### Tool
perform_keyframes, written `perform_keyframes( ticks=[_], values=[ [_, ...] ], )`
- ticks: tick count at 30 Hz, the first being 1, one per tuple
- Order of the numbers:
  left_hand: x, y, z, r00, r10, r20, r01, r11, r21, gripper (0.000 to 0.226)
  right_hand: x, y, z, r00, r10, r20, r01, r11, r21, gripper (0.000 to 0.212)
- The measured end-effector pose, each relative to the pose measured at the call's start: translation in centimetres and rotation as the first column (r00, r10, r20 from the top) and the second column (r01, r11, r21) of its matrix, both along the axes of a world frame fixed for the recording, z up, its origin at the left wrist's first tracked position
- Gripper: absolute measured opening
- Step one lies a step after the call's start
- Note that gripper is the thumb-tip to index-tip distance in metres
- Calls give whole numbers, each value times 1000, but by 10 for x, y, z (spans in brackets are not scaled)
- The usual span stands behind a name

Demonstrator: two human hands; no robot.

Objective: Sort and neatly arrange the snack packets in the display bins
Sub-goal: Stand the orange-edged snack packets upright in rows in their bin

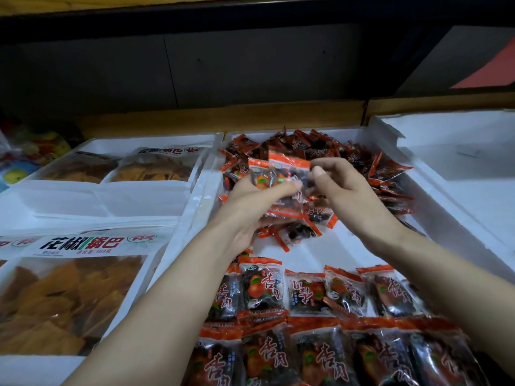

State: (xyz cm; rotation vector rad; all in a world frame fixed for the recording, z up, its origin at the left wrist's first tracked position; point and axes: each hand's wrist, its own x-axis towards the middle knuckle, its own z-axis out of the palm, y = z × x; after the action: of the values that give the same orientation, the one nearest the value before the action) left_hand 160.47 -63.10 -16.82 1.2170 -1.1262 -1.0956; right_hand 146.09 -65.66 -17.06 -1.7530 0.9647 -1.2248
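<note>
Now, snack packets (278,174) within the curled left hand (250,207), upper corner pinched in the right hand (345,190).

"花椒锅巴" and "388克" on the crisp bag (80,274); "杏肉" on snack packets (262,288)

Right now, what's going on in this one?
A person is sorting small red-and-black snack packets in the middle white bin. The left hand grips a small stack of packets above the bin, and the right hand pinches the stack's right edge, apparently squaring it up. A loose pile of the same packets lies at the back of the bin, while neat rows line its front. Large bags of crisps lie in the bin to the left.
</note>
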Motion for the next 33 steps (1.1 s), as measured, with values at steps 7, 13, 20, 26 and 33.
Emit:
perform_keyframes(
  ticks=[7, 13, 20, 26, 33],
  values=[
    [-5, 3, 0, 991, -133, -9, 133, 990, 38, 23, -6, -3, 4, 992, 108, 71, -117, 984, 131, 14],
    [-2, 1, 0, 993, 27, -116, -24, 999, 24, 34, -15, -8, 10, 994, 37, 107, -59, 975, 213, 14],
    [5, -3, 0, 942, 283, -182, -304, 947, -103, 23, -29, -14, 5, 872, 290, -394, -118, 907, 405, 9],
    [2, -4, -3, 957, 273, -101, -282, 954, -97, 19, -21, -9, -15, 685, 521, -510, -162, 791, 591, 13],
    [0, -3, -6, 959, 282, 15, -280, 956, -90, 58, -22, -13, -16, 633, 491, -599, -202, 851, 484, 12]
  ],
)
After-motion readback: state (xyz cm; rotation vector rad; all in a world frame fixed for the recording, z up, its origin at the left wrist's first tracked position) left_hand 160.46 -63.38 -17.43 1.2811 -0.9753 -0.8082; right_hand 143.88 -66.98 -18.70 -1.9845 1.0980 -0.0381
